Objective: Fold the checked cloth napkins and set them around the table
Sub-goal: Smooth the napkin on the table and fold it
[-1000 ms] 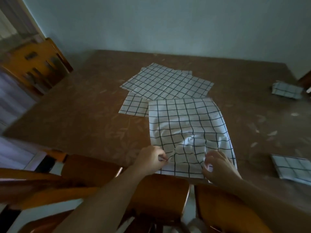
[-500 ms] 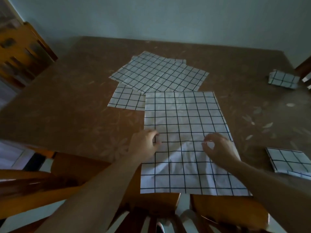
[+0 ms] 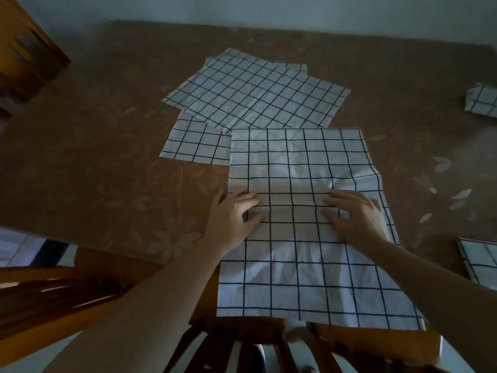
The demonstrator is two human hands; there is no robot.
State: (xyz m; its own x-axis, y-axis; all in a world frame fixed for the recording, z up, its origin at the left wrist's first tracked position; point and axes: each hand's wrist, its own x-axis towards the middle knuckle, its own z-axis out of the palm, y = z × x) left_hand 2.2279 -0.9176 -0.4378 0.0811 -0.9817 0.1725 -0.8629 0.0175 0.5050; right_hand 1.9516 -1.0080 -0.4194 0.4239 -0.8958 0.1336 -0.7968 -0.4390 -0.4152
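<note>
Head: both hands flat on unfolded napkin (image 3: pixel 301 168), L hand (image 3: pixel 234 214), R hand (image 3: pixel 355 214).

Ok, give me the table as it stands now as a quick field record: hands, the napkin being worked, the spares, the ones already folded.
left hand: flat on the near napkin, fingers straight
right hand: flat on the same napkin, fingers spread
near napkin: unfolded, wrinkled, near edge hanging past the table edge
spare napkins: loose unfolded pile behind it, overlapping
folded napkins: one at far right, one at near right
table: brown leaf-patterned cover
chair: wooden, below the near edge
</note>
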